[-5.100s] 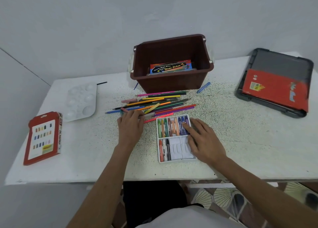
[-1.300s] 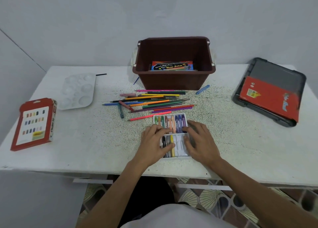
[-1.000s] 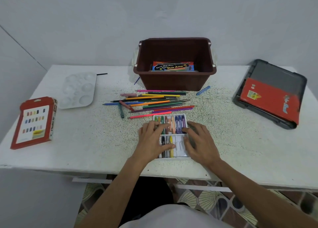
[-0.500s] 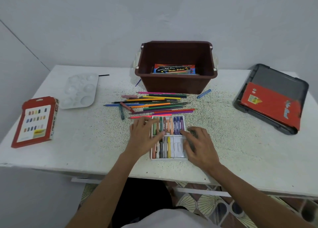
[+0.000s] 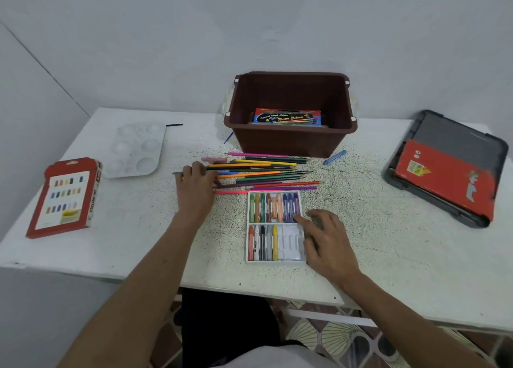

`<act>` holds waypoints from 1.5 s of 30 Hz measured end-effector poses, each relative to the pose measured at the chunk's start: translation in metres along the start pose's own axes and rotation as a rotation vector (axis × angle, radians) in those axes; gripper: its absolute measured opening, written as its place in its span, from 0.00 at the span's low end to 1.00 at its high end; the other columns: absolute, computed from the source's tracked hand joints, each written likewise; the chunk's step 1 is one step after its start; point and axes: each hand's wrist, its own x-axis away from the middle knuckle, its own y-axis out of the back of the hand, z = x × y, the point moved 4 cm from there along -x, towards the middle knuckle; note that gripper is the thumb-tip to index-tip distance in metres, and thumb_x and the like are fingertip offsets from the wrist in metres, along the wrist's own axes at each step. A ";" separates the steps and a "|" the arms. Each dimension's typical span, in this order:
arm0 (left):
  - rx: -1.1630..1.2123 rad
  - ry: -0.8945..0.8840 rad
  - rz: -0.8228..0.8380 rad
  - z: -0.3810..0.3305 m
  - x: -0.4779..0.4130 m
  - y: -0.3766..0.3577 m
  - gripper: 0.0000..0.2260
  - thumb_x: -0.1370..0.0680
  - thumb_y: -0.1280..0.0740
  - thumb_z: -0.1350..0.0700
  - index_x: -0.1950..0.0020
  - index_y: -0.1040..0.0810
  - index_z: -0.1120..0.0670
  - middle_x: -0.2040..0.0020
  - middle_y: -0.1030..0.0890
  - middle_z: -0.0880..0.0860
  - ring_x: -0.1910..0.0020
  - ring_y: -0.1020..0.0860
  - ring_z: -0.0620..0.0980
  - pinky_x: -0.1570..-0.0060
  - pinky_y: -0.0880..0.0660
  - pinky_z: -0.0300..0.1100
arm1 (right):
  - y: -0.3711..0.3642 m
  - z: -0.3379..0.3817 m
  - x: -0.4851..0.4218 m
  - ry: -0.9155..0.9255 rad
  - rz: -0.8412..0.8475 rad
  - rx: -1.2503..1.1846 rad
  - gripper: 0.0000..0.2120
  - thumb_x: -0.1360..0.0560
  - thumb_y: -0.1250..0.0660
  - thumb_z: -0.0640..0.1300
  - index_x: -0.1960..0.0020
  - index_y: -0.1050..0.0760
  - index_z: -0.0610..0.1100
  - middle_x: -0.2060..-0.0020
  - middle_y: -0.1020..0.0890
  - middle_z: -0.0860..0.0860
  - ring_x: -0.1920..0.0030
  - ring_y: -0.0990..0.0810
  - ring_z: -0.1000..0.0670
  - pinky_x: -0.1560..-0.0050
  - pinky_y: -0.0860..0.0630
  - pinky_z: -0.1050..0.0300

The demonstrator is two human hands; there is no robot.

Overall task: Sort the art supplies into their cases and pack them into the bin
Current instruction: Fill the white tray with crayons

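A white pastel tray (image 5: 274,261) lies near the table's front edge, its upper row full of oil pastels (image 5: 273,208) and its lower row part filled. My right hand (image 5: 326,238) rests against the tray's right side, its index fingertip touching the purple pastel. My left hand (image 5: 195,191) lies with fingers spread over the left end of a pile of coloured pencils (image 5: 263,170); what is under the fingers is hidden. Behind the pile stands the brown bin (image 5: 291,145) with a watercolour box (image 5: 288,118) inside.
A red oil-pastel box (image 5: 65,198) and a white palette (image 5: 136,149) lie at the left. A loose blue crayon (image 5: 334,157) lies right of the bin, a pink one (image 5: 213,159) by the pile. A grey lid (image 5: 455,137) holding a red case (image 5: 444,179) sits at the right.
My left hand has left the pastel tray and moved up and left onto the end of the pencil pile. A yellow pastel now lies in the lower row. My right hand stays by the tray.
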 end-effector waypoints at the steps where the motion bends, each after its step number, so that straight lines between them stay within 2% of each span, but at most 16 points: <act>1: -0.031 -0.028 0.005 0.000 -0.002 0.000 0.09 0.24 0.32 0.60 0.45 0.17 0.55 0.48 0.22 0.60 0.49 0.25 0.63 0.47 0.30 0.57 | 0.000 0.000 0.000 0.000 0.003 0.004 0.23 0.26 0.42 0.43 0.33 0.24 0.47 0.41 0.25 0.44 0.39 0.30 0.45 0.40 0.29 0.46; 4: -0.123 -0.107 -0.010 -0.002 -0.007 0.000 0.06 0.24 0.30 0.58 0.49 0.18 0.57 0.49 0.22 0.60 0.51 0.25 0.62 0.48 0.29 0.56 | 0.000 0.000 0.000 0.000 0.010 0.016 0.23 0.26 0.42 0.43 0.33 0.24 0.47 0.41 0.25 0.44 0.39 0.30 0.45 0.41 0.29 0.46; 7: -0.192 -0.163 -0.032 -0.003 -0.009 0.001 0.07 0.25 0.29 0.56 0.48 0.19 0.57 0.48 0.21 0.59 0.49 0.24 0.61 0.46 0.29 0.56 | 0.000 0.001 0.000 0.000 0.010 0.024 0.23 0.26 0.42 0.44 0.33 0.25 0.47 0.41 0.25 0.44 0.40 0.29 0.45 0.41 0.28 0.46; 10: -0.161 -0.180 -0.081 -0.006 -0.010 0.006 0.07 0.24 0.29 0.57 0.49 0.21 0.58 0.49 0.20 0.58 0.51 0.23 0.61 0.47 0.29 0.56 | 0.000 0.001 0.000 -0.002 0.016 0.044 0.23 0.26 0.42 0.44 0.32 0.25 0.47 0.41 0.25 0.44 0.40 0.29 0.45 0.42 0.28 0.46; 12: 0.010 -0.122 -0.115 -0.009 -0.010 0.011 0.05 0.22 0.32 0.57 0.48 0.22 0.56 0.51 0.18 0.56 0.51 0.22 0.59 0.48 0.30 0.54 | 0.000 0.002 -0.001 -0.003 0.012 0.049 0.23 0.26 0.43 0.44 0.33 0.25 0.47 0.41 0.25 0.44 0.40 0.29 0.45 0.42 0.28 0.46; 14: 0.286 -0.062 -0.103 -0.013 -0.009 0.017 0.04 0.20 0.34 0.56 0.47 0.22 0.55 0.52 0.17 0.53 0.53 0.20 0.55 0.49 0.29 0.52 | 0.000 0.002 -0.001 -0.002 0.006 0.047 0.23 0.26 0.43 0.44 0.33 0.24 0.47 0.41 0.25 0.44 0.40 0.29 0.44 0.42 0.28 0.46; 16: 0.546 -0.031 -0.026 -0.024 -0.003 0.022 0.06 0.20 0.34 0.57 0.44 0.23 0.55 0.52 0.17 0.51 0.57 0.19 0.49 0.54 0.23 0.46 | 0.000 0.002 -0.001 0.000 0.003 0.046 0.22 0.26 0.43 0.44 0.33 0.24 0.47 0.41 0.25 0.44 0.40 0.29 0.44 0.42 0.28 0.45; 18: 0.740 -0.017 0.092 -0.039 0.009 0.026 0.10 0.19 0.35 0.57 0.38 0.26 0.54 0.54 0.17 0.50 0.60 0.19 0.45 0.57 0.22 0.39 | 0.000 0.002 -0.001 -0.002 0.002 0.043 0.22 0.26 0.42 0.43 0.33 0.24 0.47 0.41 0.25 0.44 0.39 0.29 0.43 0.42 0.28 0.45; 20: 0.865 -0.064 0.162 -0.055 0.025 0.030 0.13 0.19 0.36 0.59 0.35 0.29 0.52 0.59 0.18 0.49 0.63 0.19 0.43 0.61 0.21 0.36 | -0.001 0.002 -0.001 -0.004 0.005 0.045 0.22 0.26 0.42 0.43 0.33 0.25 0.46 0.41 0.25 0.43 0.39 0.28 0.43 0.42 0.28 0.44; 23: 0.987 -0.099 0.267 -0.075 0.051 0.032 0.13 0.19 0.35 0.61 0.36 0.28 0.52 0.62 0.19 0.49 0.66 0.19 0.42 0.67 0.22 0.35 | -0.001 0.002 0.000 -0.001 0.006 0.055 0.22 0.26 0.42 0.43 0.33 0.25 0.47 0.41 0.26 0.43 0.39 0.29 0.43 0.41 0.28 0.44; 26: 1.080 -0.048 0.447 -0.093 0.076 0.033 0.13 0.20 0.34 0.58 0.36 0.26 0.49 0.60 0.17 0.48 0.61 0.18 0.40 0.58 0.20 0.35 | -0.001 0.003 0.000 -0.001 0.005 0.054 0.22 0.26 0.42 0.43 0.33 0.25 0.47 0.41 0.26 0.43 0.39 0.29 0.43 0.41 0.29 0.45; 30: 1.011 -0.132 0.453 -0.104 0.094 0.028 0.14 0.22 0.30 0.57 0.38 0.25 0.46 0.58 0.19 0.41 0.56 0.21 0.37 0.52 0.25 0.29 | -0.001 0.003 0.000 -0.001 0.013 0.063 0.22 0.26 0.42 0.43 0.32 0.25 0.47 0.40 0.26 0.44 0.39 0.29 0.43 0.41 0.29 0.44; 33: 0.789 -0.235 0.362 -0.103 0.099 0.019 0.13 0.23 0.30 0.52 0.39 0.24 0.46 0.51 0.24 0.42 0.50 0.27 0.41 0.43 0.30 0.41 | 0.000 0.003 0.000 -0.003 0.014 0.064 0.22 0.26 0.42 0.43 0.32 0.26 0.47 0.41 0.26 0.44 0.39 0.29 0.43 0.41 0.29 0.45; 35: 0.700 -0.251 0.344 -0.103 0.102 0.014 0.15 0.23 0.31 0.49 0.36 0.24 0.46 0.47 0.28 0.44 0.45 0.32 0.43 0.41 0.34 0.45 | 0.001 0.004 0.000 -0.001 0.011 0.065 0.23 0.26 0.42 0.43 0.32 0.25 0.47 0.41 0.26 0.44 0.39 0.29 0.43 0.41 0.29 0.45; 40: 0.579 -0.208 0.307 -0.102 0.103 0.011 0.29 0.25 0.30 0.45 0.26 0.36 0.43 0.38 0.34 0.48 0.38 0.37 0.48 0.43 0.42 0.41 | 0.001 0.004 0.001 0.002 0.017 0.072 0.23 0.26 0.42 0.43 0.32 0.26 0.47 0.41 0.26 0.44 0.40 0.29 0.44 0.41 0.29 0.46; 45: 0.546 -0.126 0.337 -0.095 0.097 0.006 0.36 0.28 0.28 0.41 0.24 0.42 0.39 0.36 0.36 0.48 0.36 0.39 0.49 0.39 0.44 0.43 | 0.000 0.004 0.000 -0.001 0.013 0.072 0.23 0.26 0.42 0.43 0.32 0.25 0.46 0.41 0.26 0.44 0.39 0.29 0.44 0.41 0.29 0.47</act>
